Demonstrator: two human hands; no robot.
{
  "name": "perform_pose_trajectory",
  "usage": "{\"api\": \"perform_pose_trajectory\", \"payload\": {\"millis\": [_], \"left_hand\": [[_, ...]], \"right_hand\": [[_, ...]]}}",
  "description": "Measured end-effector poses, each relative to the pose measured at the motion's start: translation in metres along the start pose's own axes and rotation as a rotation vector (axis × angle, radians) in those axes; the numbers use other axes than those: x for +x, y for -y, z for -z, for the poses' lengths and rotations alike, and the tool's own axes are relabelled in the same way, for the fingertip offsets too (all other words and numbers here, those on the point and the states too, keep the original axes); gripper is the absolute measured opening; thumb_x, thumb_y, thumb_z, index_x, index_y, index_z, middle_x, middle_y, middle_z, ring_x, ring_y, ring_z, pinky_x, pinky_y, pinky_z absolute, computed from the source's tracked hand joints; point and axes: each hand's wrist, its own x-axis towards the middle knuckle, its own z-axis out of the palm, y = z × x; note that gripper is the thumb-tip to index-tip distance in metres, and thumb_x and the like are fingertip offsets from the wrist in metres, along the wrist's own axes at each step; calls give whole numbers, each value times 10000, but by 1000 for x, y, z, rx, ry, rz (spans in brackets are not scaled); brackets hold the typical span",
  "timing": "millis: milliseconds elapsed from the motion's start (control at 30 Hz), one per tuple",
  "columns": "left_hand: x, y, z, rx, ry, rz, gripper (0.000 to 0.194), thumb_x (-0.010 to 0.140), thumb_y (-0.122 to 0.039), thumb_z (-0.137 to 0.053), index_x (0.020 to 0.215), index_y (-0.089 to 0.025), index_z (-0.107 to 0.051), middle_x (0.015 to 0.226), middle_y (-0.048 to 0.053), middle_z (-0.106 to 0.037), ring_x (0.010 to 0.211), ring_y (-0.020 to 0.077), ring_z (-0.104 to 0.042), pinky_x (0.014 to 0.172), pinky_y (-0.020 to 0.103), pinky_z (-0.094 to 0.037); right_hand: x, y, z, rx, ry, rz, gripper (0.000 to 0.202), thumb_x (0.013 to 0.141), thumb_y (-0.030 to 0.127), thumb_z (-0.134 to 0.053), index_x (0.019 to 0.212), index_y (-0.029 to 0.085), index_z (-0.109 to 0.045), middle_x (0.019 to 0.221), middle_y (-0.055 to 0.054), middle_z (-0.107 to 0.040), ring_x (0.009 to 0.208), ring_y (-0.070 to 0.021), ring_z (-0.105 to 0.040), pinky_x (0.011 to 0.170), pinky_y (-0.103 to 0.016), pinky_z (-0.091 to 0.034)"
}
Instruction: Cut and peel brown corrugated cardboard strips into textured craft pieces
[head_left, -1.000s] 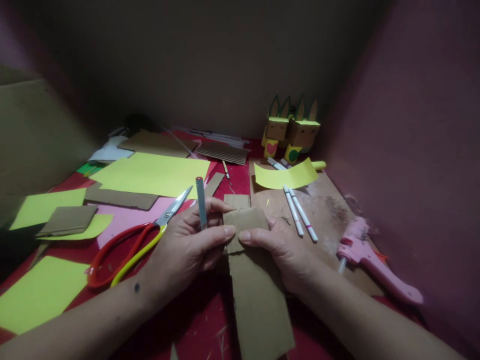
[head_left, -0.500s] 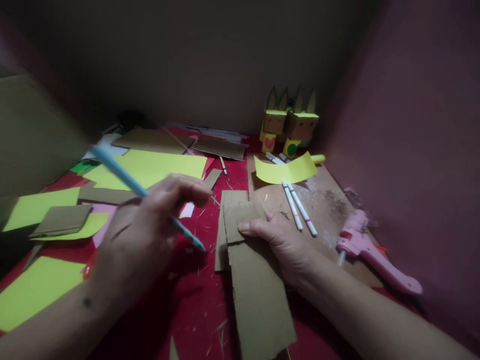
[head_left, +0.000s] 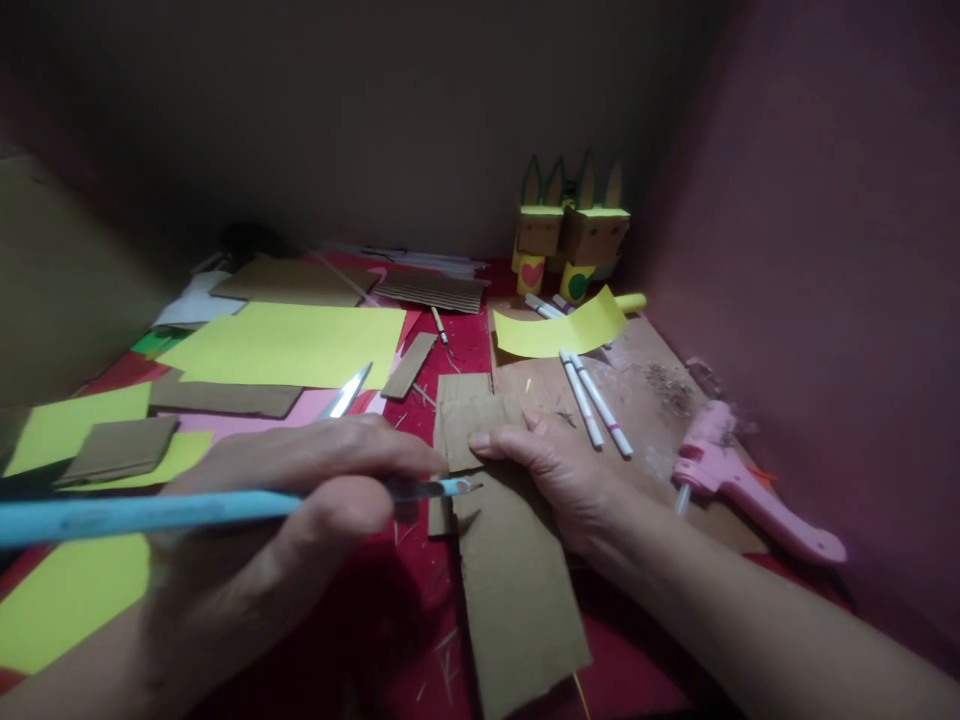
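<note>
A light-blue pencil (head_left: pixel 150 515) is gripped in my left hand (head_left: pixel 300 520), its dark tip over the upper part of a long cardboard strip (head_left: pixel 517 580). My right hand (head_left: pixel 555 470) presses a small cardboard square (head_left: pixel 469 425) onto the top end of that strip, thumb on top and the other fingers mostly hidden behind. Another cardboard piece (head_left: pixel 442 510) shows under the left side of the strip. Just beyond my left hand, a pointed metal blade (head_left: pixel 350 392) sticks up over pink paper; the rest of it is hidden.
Yellow sheets (head_left: pixel 300 340) and cardboard pieces (head_left: pixel 225 393) lie at the left. On a wooden board (head_left: pixel 645 360) are white markers (head_left: pixel 604 410) and a curved yellow sheet (head_left: pixel 562 330). A pink glue gun (head_left: pixel 750 490) lies right; cardboard figures (head_left: pixel 540 235) stand at the back.
My left hand has turned and lowered the pencil, bringing its tip rightward to the cardboard strip. The metal blade has come into view. My right hand keeps its hold on the cardboard.
</note>
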Motion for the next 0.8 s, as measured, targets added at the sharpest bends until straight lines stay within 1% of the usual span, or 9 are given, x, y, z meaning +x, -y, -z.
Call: {"api": "perform_pose_trajectory", "payload": {"millis": [67, 133, 233, 467, 533, 633, 733, 767, 800], "left_hand": [[3, -7, -3, 58, 81, -101, 133, 843, -343, -631, 810, -331, -759, 647, -26, -695, 553, 158, -587, 519, 273, -472], [5, -13, -7, 88, 97, -150, 141, 846, -309, -613, 825, -360, -742, 592, -40, -656, 512, 145, -557, 479, 261, -426], [6, -18, -12, 126, 80, -156, 161, 851, -292, -598, 796, -370, -728, 548, -46, -624, 483, 140, -539, 469, 264, -406], [6, -17, -14, 140, 87, -148, 200, 880, -284, -561, 724, -318, -681, 554, -72, -610, 484, 119, -540, 484, 243, -414], [7, -19, -15, 132, 80, -137, 192, 868, -306, -577, 705, -310, -678, 549, -71, -611, 477, 119, -536, 486, 243, -417], [7, -21, -16, 116, 70, -95, 165, 824, -281, -600, 691, -307, -694, 547, -59, -613, 490, 128, -537, 498, 249, -420], [5, -21, -16, 75, 69, -50, 164, 801, -268, -618, 698, -334, -726, 547, -45, -617, 508, 150, -532, 499, 277, -410], [5, -21, -16, 40, 63, -6, 159, 796, -286, -634, 680, -342, -728, 543, -39, -615, 516, 162, -529, 498, 289, -406], [4, -20, -16, -34, 53, 90, 144, 776, -303, -665, 651, -344, -724, 544, -32, -615, 532, 173, -528, 506, 299, -409]], "right_hand": [[0, 0, 0, -1, -9, 16, 255, 595, 173, -737, 835, 163, -651, 684, 2, -649, 570, -129, -580, 574, -259, -480], [0, 0, -1, -4, -15, 25, 237, 605, 162, -721, 831, 166, -652, 686, 5, -653, 576, -128, -580, 577, -256, -476], [0, 0, -1, 7, -12, 14, 207, 608, 150, -712, 806, 162, -650, 665, 6, -655, 560, -134, -584, 552, -257, -475], [0, 0, 0, 17, 4, 1, 132, 629, 143, -694, 749, 157, -642, 615, 15, -647, 514, -121, -574, 502, -241, -465], [0, 0, 0, 20, 7, 0, 128, 620, 140, -696, 731, 160, -633, 601, 20, -640, 505, -118, -568, 494, -239, -459], [1, 0, 0, 20, 15, 4, 137, 612, 146, -704, 725, 162, -627, 598, 21, -636, 501, -116, -563, 496, -240, -457], [2, -1, 0, 10, 16, 4, 154, 611, 154, -709, 747, 157, -636, 615, 14, -641, 515, -120, -569, 508, -246, -462], [2, -1, 1, 9, 16, 5, 165, 609, 157, -715, 755, 157, -638, 622, 13, -642, 521, -122, -571, 512, -249, -464], [2, -1, 1, 8, 14, 7, 175, 605, 157, -721, 759, 159, -637, 626, 13, -643, 525, -123, -573, 514, -249, -465]]}}
